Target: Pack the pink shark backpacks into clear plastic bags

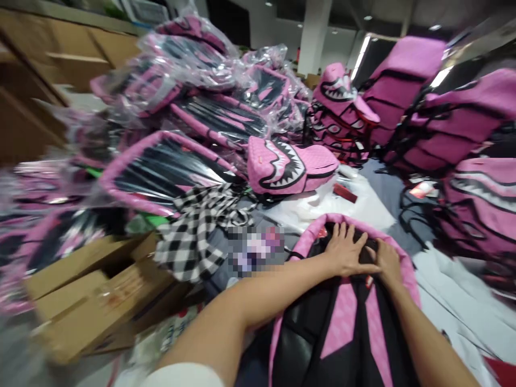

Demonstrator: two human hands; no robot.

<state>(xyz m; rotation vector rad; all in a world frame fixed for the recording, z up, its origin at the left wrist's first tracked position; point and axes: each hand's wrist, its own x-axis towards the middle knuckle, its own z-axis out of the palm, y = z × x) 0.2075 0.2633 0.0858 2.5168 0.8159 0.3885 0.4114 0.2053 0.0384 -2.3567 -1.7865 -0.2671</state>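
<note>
head | backpack (342,322) back side up, right in front of person, near white sheeting (374,209) | left hand (347,251): fingers spread across its upper back | right hand (387,262): by the top right rim, can't tell if pinching | step, my read: two-handed work at bag top | next move calls for: steady rim

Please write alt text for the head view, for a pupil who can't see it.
The left hand and right hand touch the top of a black-and-pink backpack. To its left are plastic-wrapped pink bags, a checkered cloth and a cardboard box.
</note>
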